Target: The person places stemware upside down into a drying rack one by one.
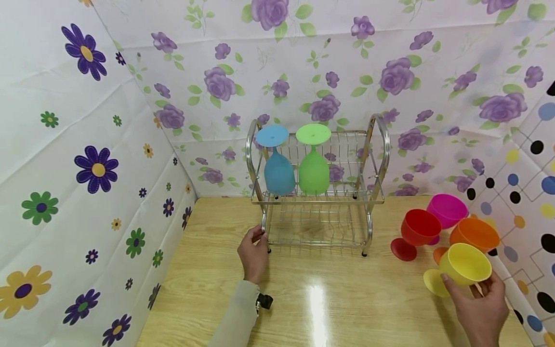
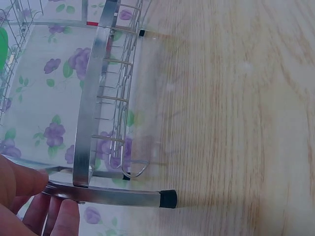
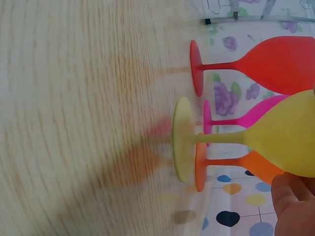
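A two-tier metal dish rack [image 1: 318,202] stands against the back wall. My left hand [image 1: 253,255] grips its front left leg [image 2: 113,194], thumb on one side and fingers on the other. On the upper tier, a blue goblet [image 1: 279,173] and a green goblet [image 1: 314,173] sit upside down, side by side. At the right, my right hand [image 1: 481,301] holds a yellow goblet [image 1: 466,265] by its bowl, foot downward. Whether that foot [image 3: 183,140] touches the table I cannot tell. Close behind it stand red [image 1: 420,226], orange [image 1: 474,233] and magenta [image 1: 446,209] goblets, all upright.
The wood-grain table [image 1: 347,299] meets a floral back wall [image 1: 277,62], a flower-print left wall [image 1: 86,193] and a dotted right wall [image 1: 533,193]. The upright goblets stand close to the right wall. A black wrist device [image 1: 264,301] sits at the left sleeve.
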Demonstrator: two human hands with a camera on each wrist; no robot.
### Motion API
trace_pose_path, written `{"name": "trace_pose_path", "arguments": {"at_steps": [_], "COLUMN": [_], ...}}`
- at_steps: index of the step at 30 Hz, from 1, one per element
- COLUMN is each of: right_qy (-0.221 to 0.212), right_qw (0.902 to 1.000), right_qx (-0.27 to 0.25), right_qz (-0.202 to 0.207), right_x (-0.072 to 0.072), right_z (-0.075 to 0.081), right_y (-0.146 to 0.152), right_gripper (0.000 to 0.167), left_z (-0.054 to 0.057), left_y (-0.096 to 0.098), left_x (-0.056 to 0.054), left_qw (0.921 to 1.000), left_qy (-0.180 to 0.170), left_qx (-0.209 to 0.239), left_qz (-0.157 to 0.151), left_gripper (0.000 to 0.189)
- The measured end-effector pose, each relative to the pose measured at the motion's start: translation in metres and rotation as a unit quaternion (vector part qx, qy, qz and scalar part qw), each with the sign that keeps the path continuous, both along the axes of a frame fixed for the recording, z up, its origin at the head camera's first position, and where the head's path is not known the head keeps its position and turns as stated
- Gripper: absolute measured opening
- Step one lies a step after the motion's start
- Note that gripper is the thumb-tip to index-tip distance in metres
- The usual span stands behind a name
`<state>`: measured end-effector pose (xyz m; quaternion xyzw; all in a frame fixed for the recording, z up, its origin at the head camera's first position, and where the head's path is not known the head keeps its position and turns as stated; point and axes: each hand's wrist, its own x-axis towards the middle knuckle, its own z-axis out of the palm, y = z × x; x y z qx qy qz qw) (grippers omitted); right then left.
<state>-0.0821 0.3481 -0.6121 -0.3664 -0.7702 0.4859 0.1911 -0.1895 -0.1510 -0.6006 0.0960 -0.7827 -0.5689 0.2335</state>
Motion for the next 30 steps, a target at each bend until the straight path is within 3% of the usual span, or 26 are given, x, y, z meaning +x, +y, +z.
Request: {"name": "trace_pose_path", "arguments": {"at_steps": [6,17,30], "right_qy": [0.023,0.082,0.079], "right_qw": [0.9997,0.9932,0.9892], "right_qx": [0.006,0.080,0.107], "right_qz": [-0.004,0.019,0.062], "right_x": [0.001,0.004,0.007], "right_z": [0.000,0.022,0.052], "right_y": [-0.002,-0.014,-0.032], "right_gripper": [0.090,0.087,0.090], "left_z": [0.003,0.016,0.029], "left_y": [-0.001,-0.007,-0.012], "left_x": [0.001,0.009,0.025], "left_qw": [0.9998,0.9991,0.9989], "left_qy": [-0.017,-0.034,-0.039], "left_qx": [0.013,0.023,0.025], "left_qz": [0.001,0.008,0.000], "left_gripper": [0.033,0.039,0.038]}}
